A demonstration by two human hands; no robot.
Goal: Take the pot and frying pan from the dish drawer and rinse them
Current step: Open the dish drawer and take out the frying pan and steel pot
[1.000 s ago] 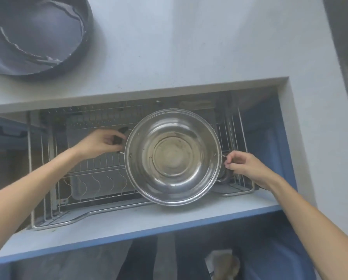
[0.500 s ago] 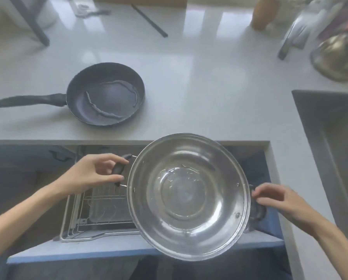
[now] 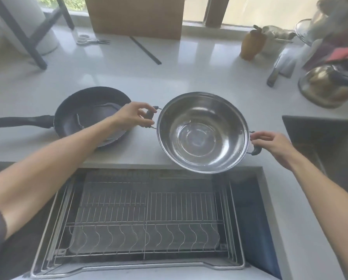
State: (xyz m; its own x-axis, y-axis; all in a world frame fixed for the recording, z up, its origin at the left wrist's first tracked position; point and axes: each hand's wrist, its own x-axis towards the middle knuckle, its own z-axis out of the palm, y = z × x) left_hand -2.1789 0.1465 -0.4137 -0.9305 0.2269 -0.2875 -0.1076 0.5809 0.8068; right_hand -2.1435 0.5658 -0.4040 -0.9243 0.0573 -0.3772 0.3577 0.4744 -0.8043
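The steel pot is held by both side handles, tilted with its open mouth toward the camera, over the countertop's near edge, just beyond the open dish drawer; the left hand has fingers curled round the dark left handle; the right hand pinches the right handle; the dark frying pan rests on the counter to the left of the pot, its handle pointing left, partly behind the left forearm; a dark sink lies at the right; a kettle and a cleaver sit at the far right.
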